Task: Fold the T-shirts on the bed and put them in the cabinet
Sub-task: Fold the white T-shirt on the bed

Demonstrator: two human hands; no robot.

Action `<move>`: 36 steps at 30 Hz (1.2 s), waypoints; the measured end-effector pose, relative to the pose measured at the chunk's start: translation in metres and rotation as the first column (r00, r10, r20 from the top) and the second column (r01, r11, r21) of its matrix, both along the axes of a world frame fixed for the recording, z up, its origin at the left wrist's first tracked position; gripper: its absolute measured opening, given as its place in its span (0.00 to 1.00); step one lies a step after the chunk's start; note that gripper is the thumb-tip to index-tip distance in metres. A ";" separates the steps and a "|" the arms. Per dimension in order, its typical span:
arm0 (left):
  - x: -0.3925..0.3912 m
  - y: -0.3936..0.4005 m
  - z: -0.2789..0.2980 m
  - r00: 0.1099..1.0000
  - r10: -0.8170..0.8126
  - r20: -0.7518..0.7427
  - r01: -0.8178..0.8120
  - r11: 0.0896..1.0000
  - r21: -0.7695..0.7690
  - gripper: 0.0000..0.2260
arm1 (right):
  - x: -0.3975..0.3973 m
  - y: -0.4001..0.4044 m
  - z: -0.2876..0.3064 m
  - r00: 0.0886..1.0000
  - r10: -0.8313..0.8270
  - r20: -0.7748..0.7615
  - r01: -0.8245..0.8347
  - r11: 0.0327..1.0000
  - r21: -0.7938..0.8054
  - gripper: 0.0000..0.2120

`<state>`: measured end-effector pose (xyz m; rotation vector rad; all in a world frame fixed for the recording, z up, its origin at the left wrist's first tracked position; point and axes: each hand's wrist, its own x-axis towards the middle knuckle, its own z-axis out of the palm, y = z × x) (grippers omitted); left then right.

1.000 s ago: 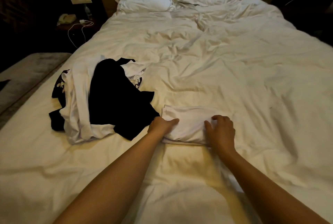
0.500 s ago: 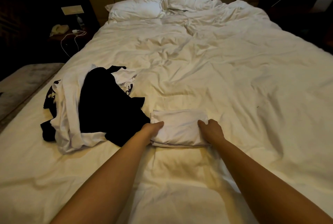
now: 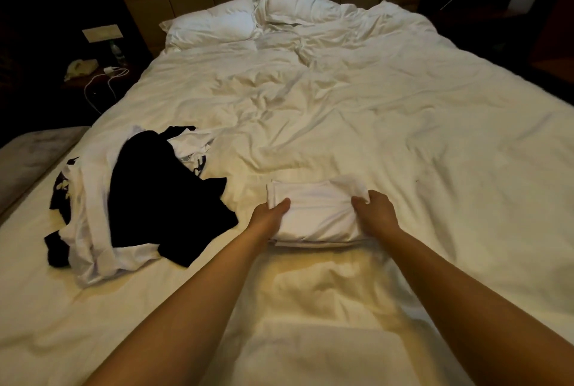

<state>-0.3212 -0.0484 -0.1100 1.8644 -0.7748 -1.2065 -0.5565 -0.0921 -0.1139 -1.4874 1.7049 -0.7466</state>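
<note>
A folded white T-shirt [image 3: 320,214] lies on the white bed [image 3: 403,137] in front of me. My left hand [image 3: 270,218] grips its left edge, thumb on top and fingers tucked under. My right hand [image 3: 377,214] grips its right edge, pinching a bunched corner of cloth. The shirt's sides are drawn up a little between both hands. To the left lies a loose pile of unfolded shirts: a black one [image 3: 161,199] on top of white ones [image 3: 90,199]. No cabinet is in view.
Two pillows [image 3: 217,25] sit at the headboard. A dark nightstand [image 3: 93,75] with a white cable, a bottle and a cloth stands left of the bed. A grey bench [image 3: 28,162] runs along the left side. The duvet is wrinkled.
Both hands shifted from pressing on top of the folded shirt to gripping its two side edges. The shirt's sides have risen slightly. My view moved closer and tilted up.
</note>
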 end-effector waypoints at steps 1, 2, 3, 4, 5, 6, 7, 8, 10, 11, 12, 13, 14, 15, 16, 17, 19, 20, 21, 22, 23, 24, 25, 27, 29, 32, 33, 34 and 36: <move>-0.013 -0.003 0.003 1.000 -0.013 0.010 0.013 1.000 -0.013 0.29 | -0.013 -0.002 0.004 1.000 -0.015 -0.002 0.015 1.000 -0.010 0.19; -0.025 -0.005 0.005 1.000 -0.020 0.018 0.021 0.999 -0.032 0.28 | -0.024 -0.005 0.008 1.000 -0.030 -0.007 0.030 0.999 -0.016 0.20; -0.040 -0.007 0.007 0.999 -0.035 0.020 0.036 0.998 -0.055 0.27 | -0.039 -0.007 0.012 0.999 -0.046 -0.014 0.045 0.999 -0.025 0.20; -0.057 -0.011 0.009 0.998 -0.054 0.017 0.055 0.996 -0.072 0.26 | -0.056 -0.009 0.016 0.998 -0.058 -0.025 0.057 0.998 -0.034 0.20; -0.072 -0.014 0.009 0.998 -0.063 0.011 0.064 0.994 -0.091 0.25 | -0.070 -0.011 0.019 0.998 -0.058 -0.040 0.056 0.997 -0.050 0.19; -0.085 -0.017 0.009 0.998 -0.070 0.004 0.070 0.991 -0.110 0.24 | -0.083 -0.013 0.023 0.997 -0.061 -0.055 0.058 0.996 -0.063 0.18; -0.099 -0.020 0.009 0.997 -0.078 -0.002 0.078 0.989 -0.128 0.24 | -0.097 -0.014 0.026 0.995 -0.070 -0.071 0.065 0.995 -0.070 0.18; -0.116 -0.024 0.008 0.996 -0.089 -0.005 0.088 0.986 -0.139 0.25 | -0.113 -0.017 0.029 0.993 -0.086 -0.079 0.080 0.994 -0.069 0.18; -0.148 -0.032 0.005 0.994 -0.111 -0.025 0.106 0.984 -0.145 0.27 | -0.146 -0.021 0.030 0.990 -0.110 -0.089 0.104 0.992 -0.067 0.17; -0.164 -0.035 0.004 0.992 -0.119 -0.039 0.113 0.984 -0.139 0.28 | -0.163 -0.024 0.030 0.988 -0.121 -0.096 0.114 0.991 -0.069 0.16; -0.178 -0.039 0.001 0.990 -0.125 -0.060 0.116 0.985 -0.130 0.28 | -0.177 -0.026 0.028 0.986 -0.135 -0.101 0.129 0.989 -0.069 0.14; -0.194 -0.042 -0.001 0.987 -0.136 -0.091 0.125 0.986 -0.115 0.28 | -0.193 -0.028 0.027 0.982 -0.160 -0.102 0.153 0.986 -0.069 0.14; -0.210 -0.045 -0.002 0.980 -0.147 -0.136 0.134 0.986 -0.097 0.27 | -0.209 -0.029 0.026 0.978 -0.185 -0.098 0.179 0.981 -0.068 0.13; -0.225 -0.048 -0.005 0.968 -0.156 -0.197 0.143 0.987 -0.077 0.27 | -0.224 -0.031 0.025 0.973 -0.209 -0.102 0.203 0.977 -0.068 0.13; -0.240 -0.050 -0.005 0.951 -0.165 -0.261 0.154 0.986 -0.064 0.26 | -0.239 -0.031 0.024 0.967 -0.230 -0.112 0.224 0.972 -0.067 0.14; -0.254 -0.050 -0.006 0.933 -0.173 -0.317 0.164 0.985 -0.055 0.25 | -0.253 -0.033 0.022 0.961 -0.247 -0.124 0.240 0.969 -0.065 0.15; -0.280 -0.053 -0.009 0.911 -0.188 -0.368 0.185 0.982 -0.044 0.24 | -0.279 -0.038 0.018 0.953 -0.271 -0.139 0.265 0.962 -0.063 0.17; -0.292 -0.054 -0.010 0.910 -0.185 -0.370 0.182 0.982 -0.043 0.23 | -0.290 -0.041 0.016 0.951 -0.274 -0.146 0.267 0.961 -0.068 0.16; -0.302 -0.055 -0.013 0.911 -0.177 -0.374 0.173 0.984 -0.043 0.23 | -0.299 -0.043 0.013 0.950 -0.271 -0.155 0.262 0.962 -0.074 0.16; -0.310 -0.056 -0.016 0.914 -0.165 -0.370 0.162 0.986 -0.039 0.23 | -0.305 -0.045 0.010 0.951 -0.263 -0.161 0.253 0.964 -0.079 0.15; -0.317 -0.057 -0.021 0.917 -0.155 -0.369 0.155 0.988 -0.030 0.24 | -0.312 -0.047 0.006 0.953 -0.254 -0.164 0.245 0.967 -0.075 0.15; -0.322 -0.057 -0.026 0.923 -0.143 -0.357 0.146 0.989 -0.019 0.25 | -0.316 -0.048 0.000 0.955 -0.244 -0.170 0.236 0.970 -0.066 0.15; -0.325 -0.057 -0.032 0.931 -0.127 -0.342 0.131 0.991 -0.011 0.25 | -0.319 -0.049 -0.006 0.956 -0.230 -0.183 0.223 0.973 -0.058 0.14; -0.326 -0.056 -0.040 0.947 -0.099 -0.305 0.103 0.995 -0.005 0.25 | -0.321 -0.050 -0.020 0.955 -0.197 -0.220 0.193 0.980 -0.040 0.15; -0.324 -0.057 -0.045 0.956 -0.098 -0.275 0.099 0.995 -0.008 0.25 | -0.320 -0.050 -0.029 0.950 -0.175 -0.260 0.175 0.984 -0.023 0.17; -0.321 -0.056 -0.043 0.975 -0.151 -0.164 0.151 0.988 -0.015 0.26 | -0.316 -0.048 -0.033 0.935 -0.176 -0.307 0.176 0.984 -0.030 0.24; -0.320 -0.056 -0.039 0.982 -0.178 -0.064 0.177 0.984 -0.025 0.26 | -0.314 -0.046 -0.032 0.926 -0.193 -0.323 0.184 0.981 -0.059 0.28; -0.317 -0.055 -0.035 0.978 -0.201 0.059 0.203 0.978 -0.041 0.26 | -0.312 -0.043 -0.030 0.912 -0.205 -0.356 0.182 0.979 -0.097 0.32; -0.310 -0.052 -0.023 0.925 -0.238 0.296 0.273 0.959 -0.083 0.27 | -0.305 -0.039 -0.021 0.869 -0.192 -0.456 0.125 0.977 -0.172 0.34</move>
